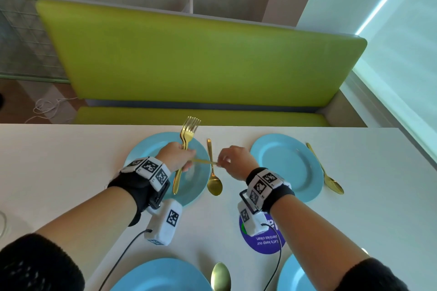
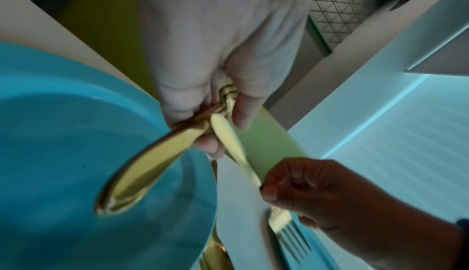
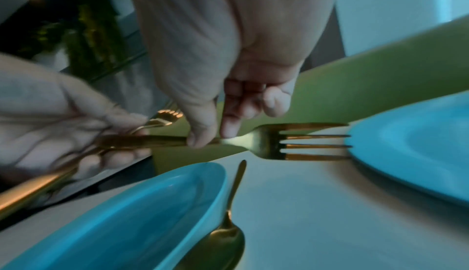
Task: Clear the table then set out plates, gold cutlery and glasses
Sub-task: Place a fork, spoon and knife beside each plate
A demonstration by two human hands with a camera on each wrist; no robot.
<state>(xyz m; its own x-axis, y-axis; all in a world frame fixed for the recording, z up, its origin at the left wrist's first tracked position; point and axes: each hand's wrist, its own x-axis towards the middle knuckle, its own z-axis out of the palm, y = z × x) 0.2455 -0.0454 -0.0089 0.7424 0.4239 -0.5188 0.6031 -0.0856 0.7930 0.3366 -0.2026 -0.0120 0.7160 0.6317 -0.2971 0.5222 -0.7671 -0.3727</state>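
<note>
My left hand (image 1: 176, 156) grips a bundle of gold forks (image 1: 189, 130) above the far left blue plate (image 1: 196, 186), tines pointing away from me. Their handles (image 2: 142, 164) hang over that plate. My right hand (image 1: 233, 158) pinches the neck of a single gold fork (image 3: 266, 144) between thumb and forefinger; its handle end still lies in the left hand's grip. That fork's tines point toward the far right blue plate (image 1: 288, 165). A gold spoon (image 1: 214, 184) lies between the two far plates, and another spoon (image 1: 331, 179) lies right of the far right plate.
Two more blue plates (image 1: 160, 276) (image 1: 295, 276) sit at the near edge with a gold spoon (image 1: 221, 276) between them. A purple round sticker (image 1: 262, 243) is on the white table (image 1: 71, 160). A green bench (image 1: 189, 59) stands behind the far edge.
</note>
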